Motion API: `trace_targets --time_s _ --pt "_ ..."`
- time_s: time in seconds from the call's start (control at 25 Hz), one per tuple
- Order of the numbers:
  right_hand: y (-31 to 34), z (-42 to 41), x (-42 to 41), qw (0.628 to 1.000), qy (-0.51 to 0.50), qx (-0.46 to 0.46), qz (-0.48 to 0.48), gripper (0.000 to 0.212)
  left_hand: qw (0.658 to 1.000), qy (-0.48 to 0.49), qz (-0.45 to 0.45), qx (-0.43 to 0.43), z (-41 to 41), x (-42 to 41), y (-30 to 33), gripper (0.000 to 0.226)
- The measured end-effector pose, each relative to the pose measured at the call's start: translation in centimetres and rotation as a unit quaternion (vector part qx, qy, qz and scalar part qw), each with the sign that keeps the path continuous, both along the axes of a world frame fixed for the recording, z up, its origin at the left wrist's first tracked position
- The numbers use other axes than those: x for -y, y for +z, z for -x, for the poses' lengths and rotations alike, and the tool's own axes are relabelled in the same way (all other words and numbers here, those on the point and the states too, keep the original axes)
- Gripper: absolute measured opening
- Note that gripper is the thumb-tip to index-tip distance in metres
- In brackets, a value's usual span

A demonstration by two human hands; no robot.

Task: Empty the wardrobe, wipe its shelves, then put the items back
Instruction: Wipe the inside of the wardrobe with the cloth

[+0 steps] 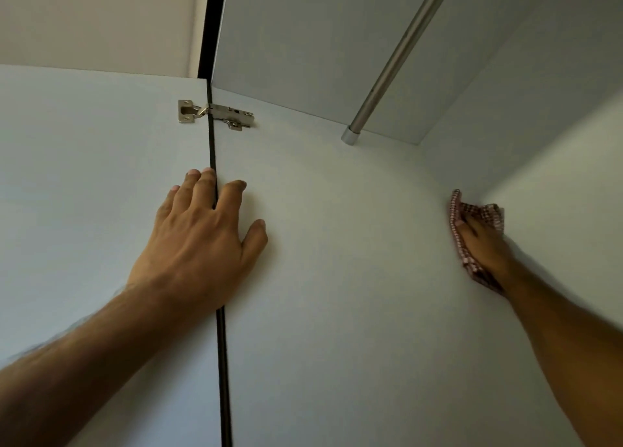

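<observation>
I look up inside the white wardrobe. My left hand [202, 241] lies flat with spread fingers across the gap between the open door [84, 176] and the wardrobe's left side wall [337, 244]. My right hand [485, 244] presses a red-and-white checked cloth [472, 237] against the side wall near the back corner, fingers laid flat on the cloth. Part of the cloth is hidden under the hand.
A metal hanging rail [397, 55] runs from the side wall across the top. A metal hinge [215, 113] joins door and wall above my left hand. The back panel [556, 210] meets the side wall at right. The room's beige wall [101, 18] shows above the door.
</observation>
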State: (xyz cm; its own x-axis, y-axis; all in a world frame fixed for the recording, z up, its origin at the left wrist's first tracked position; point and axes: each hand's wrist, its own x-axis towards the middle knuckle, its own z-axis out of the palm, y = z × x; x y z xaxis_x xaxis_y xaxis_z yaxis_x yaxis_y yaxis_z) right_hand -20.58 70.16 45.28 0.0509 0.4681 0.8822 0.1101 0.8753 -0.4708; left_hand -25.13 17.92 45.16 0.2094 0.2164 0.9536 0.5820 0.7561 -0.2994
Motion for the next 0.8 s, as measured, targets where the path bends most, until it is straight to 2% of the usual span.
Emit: trace_targets --time_s 0.12,0.2,0.28,0.36,0.44,0.52,0.6,0.72,0.8 --pt "1.8 0.1 8.1 0.999 0.007 -0.016 -0.032 0.063 1.000 -0.022 0.001 0.003 -0.1 -0.1 -0.3 0.077" --pt "3.6 0.6 16.5 0.993 0.005 -0.018 -0.118 0.069 0.998 -0.055 -0.004 0.000 -0.4 -0.2 -0.2 0.077" --pt "2.5 2.1 26.7 0.968 0.014 -0.037 -0.249 0.076 0.994 -0.106 -0.013 0.007 -0.6 0.0 -0.4 0.080" --pt "-0.7 2.8 35.2 0.931 0.078 -0.003 -0.357 0.061 0.988 -0.154 -0.028 0.020 -1.1 0.0 -0.9 0.083" --pt "-3.2 2.9 38.1 0.901 0.109 0.014 -0.420 0.062 0.988 -0.147 -0.038 0.025 -1.5 -0.3 -1.8 0.084" --pt "-3.5 2.4 34.8 0.883 0.095 -0.008 -0.459 0.062 0.996 -0.079 -0.023 0.017 -1.3 -0.7 -2.9 0.086" --pt "-2.7 1.8 27.1 0.896 0.065 -0.018 -0.438 0.059 1.000 -0.012 0.002 0.013 -0.8 -0.9 -3.7 0.091" --pt "-4.0 0.4 11.0 0.967 0.000 -0.017 -0.253 0.065 1.000 0.010 0.009 0.022 -0.5 -0.9 -4.0 0.094" --pt "-7.9 -0.9 2.7 0.991 -0.012 0.013 -0.132 0.069 1.000 0.010 0.008 0.024 -0.4 -1.1 -4.1 0.095"
